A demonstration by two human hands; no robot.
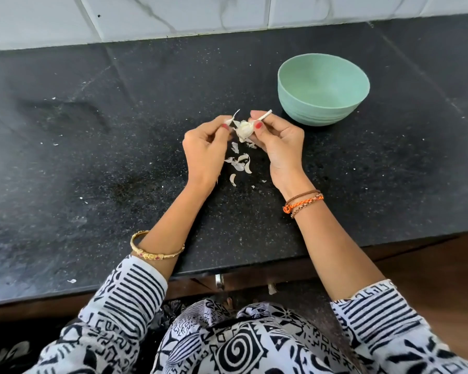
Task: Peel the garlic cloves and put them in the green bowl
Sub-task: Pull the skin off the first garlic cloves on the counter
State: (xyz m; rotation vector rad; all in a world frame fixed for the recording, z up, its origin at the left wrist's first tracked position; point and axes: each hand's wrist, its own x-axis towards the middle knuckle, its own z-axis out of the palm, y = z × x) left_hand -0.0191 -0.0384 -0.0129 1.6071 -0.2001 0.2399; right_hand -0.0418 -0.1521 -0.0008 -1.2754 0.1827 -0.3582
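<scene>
A small garlic bulb (244, 130) with a thin white stalk is held above the black counter, between both hands. My right hand (277, 139) grips it from the right, thumb and fingers curled round it, the stalk poking up past the fingers. My left hand (206, 147) pinches a strip of white skin (231, 119) pulled away from the bulb's left side. Loose skin pieces (241, 161) lie on the counter under the hands. The green bowl (323, 89) stands upright to the upper right of my right hand, and no cloves show inside it.
The black speckled counter (119, 147) runs across the view, with white marbled tiles behind it. Tiny white flecks lie scattered on its left half. Its front edge is near my forearms, with a cabinet handle (219, 282) below.
</scene>
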